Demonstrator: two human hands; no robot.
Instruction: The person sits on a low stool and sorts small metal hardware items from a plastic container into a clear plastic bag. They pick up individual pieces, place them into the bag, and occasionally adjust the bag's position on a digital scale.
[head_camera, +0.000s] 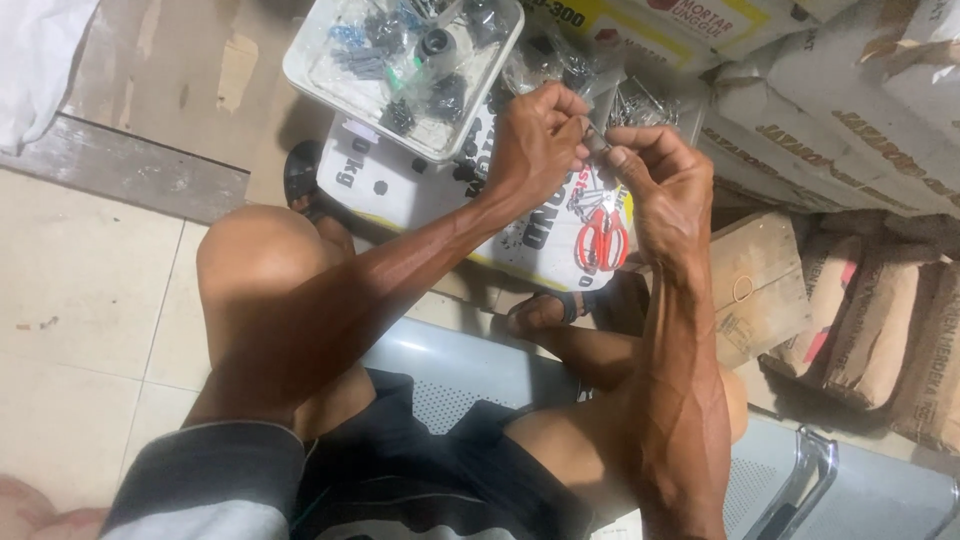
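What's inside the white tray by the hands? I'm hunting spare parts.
The white tray holds clear plastic bags of small dark parts, some blue pieces and a round black piece. Whatever lies beneath the bags is covered.

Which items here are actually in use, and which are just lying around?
In use:
left hand
right hand
small dark part pinched between both hands
white tray of dark small parts

Lying about:
red-handled scissors
white printed sack
brown paper sacks
cardboard box
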